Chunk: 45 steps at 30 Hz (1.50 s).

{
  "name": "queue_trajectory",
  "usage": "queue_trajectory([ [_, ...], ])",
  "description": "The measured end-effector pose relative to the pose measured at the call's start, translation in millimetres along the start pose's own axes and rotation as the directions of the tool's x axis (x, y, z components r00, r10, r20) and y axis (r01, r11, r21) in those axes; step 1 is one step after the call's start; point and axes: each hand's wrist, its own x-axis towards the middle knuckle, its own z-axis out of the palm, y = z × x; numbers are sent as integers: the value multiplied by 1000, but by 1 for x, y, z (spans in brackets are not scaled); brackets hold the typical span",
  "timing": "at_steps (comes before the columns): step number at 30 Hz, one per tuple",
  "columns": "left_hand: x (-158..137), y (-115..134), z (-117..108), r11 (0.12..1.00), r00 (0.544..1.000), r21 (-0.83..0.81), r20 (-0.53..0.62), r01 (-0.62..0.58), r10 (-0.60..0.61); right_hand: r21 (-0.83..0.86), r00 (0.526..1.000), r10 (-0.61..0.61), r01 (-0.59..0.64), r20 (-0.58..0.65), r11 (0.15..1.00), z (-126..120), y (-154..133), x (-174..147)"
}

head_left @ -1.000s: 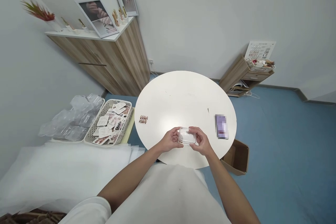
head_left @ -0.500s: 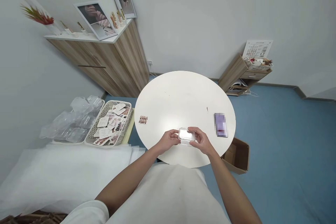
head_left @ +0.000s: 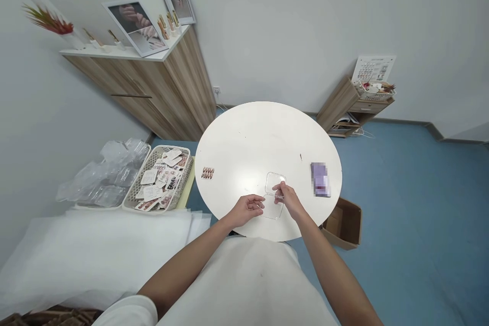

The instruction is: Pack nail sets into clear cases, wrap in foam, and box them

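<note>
A clear plastic clamshell box (head_left: 272, 210) is unfolded over the near part of the white round table (head_left: 267, 127), its lid tilted back away from me. My right hand (head_left: 289, 199) pinches the box at its right side, near the fold between lid and base. Along the left edge, my left hand (head_left: 247, 209) has its curled fingers on the base. Nothing shows inside the box. To the left on the table lies a small card of brown press-on nails (head_left: 207, 173), apart from both hands.
A purple pixelated packet (head_left: 320, 179) lies at the table's right; a small dark item (head_left: 300, 157) is near it. At left stand a basket of nail cards (head_left: 130, 202) and a pile of clear plastic boxes (head_left: 110, 173). A cardboard box (head_left: 346, 224) sits on the floor at right.
The clear box has gone from closed to unfolded, its lid swung away from me. My right hand has shifted to its fold; my left hand has moved slightly lower along its left side.
</note>
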Motion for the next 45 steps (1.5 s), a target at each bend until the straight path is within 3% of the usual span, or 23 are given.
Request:
queue_trajectory([
  [7,3,-4,1,998,993,-39,-100,57,-61,56,1000,-11,11,3,998,-3,4,-2],
  [11,4,-9,-1,995,979,-39,-179,89,-95,-64,996,-71,68,-54,996,-12,15,-14],
  [19,10,-33,1,991,962,-12,-240,133,-132,-201,997,-69,74,28,977,-8,58,-31],
  [24,19,-51,7,982,936,-59,-298,178,-188,-251,966,-148,93,-211,963,-1,68,-21],
  [27,25,-59,8,978,929,-77,-306,193,-207,-263,964,-60,-11,-260,965,-7,70,-18],
  [31,29,-68,7,976,921,-62,-323,208,-217,-240,977,127,-167,-172,956,-10,74,-18],
  [36,32,-82,6,966,916,51,-334,255,-224,-223,990,125,-137,-65,965,-3,77,-16],
  [42,33,-85,12,895,906,319,-384,313,-180,-312,989,116,-140,-97,940,-3,81,-9],
  [45,31,-82,16,861,895,372,-406,348,-186,-348,979,119,-171,-166,922,-6,86,-10],
])
